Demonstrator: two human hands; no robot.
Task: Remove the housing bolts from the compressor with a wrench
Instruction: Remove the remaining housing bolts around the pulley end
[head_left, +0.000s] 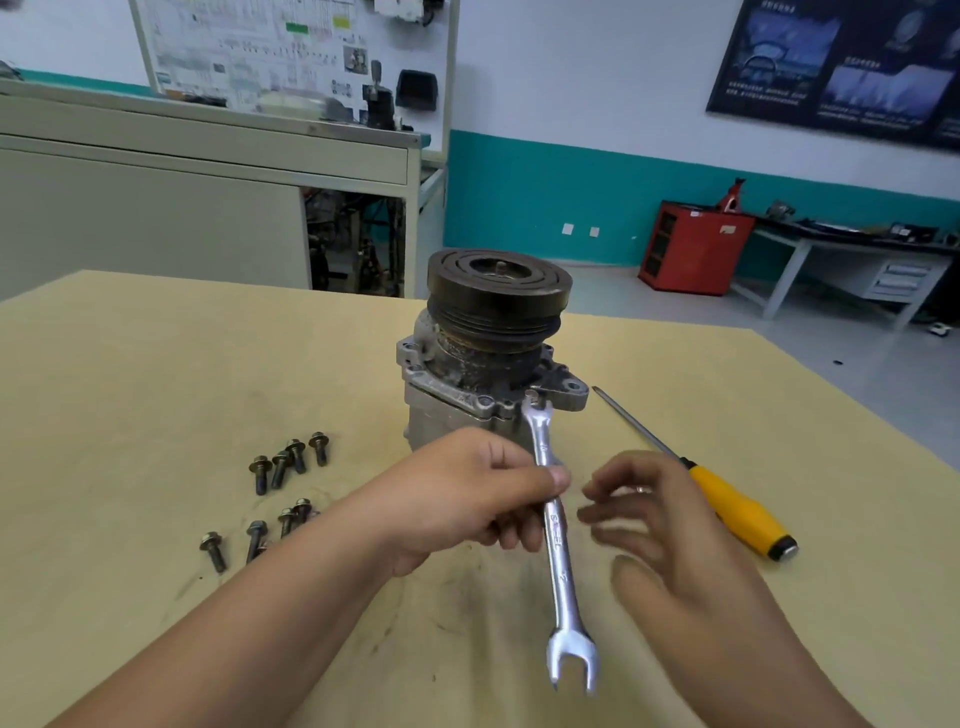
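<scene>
Grasping the wrench, left grip; right grip released over tan workshop table.

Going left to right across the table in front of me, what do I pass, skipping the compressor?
First the loose bolts, then the left hand, the wrench it grips, the right hand, and last the screwdriver with its yellow handle.
</scene>
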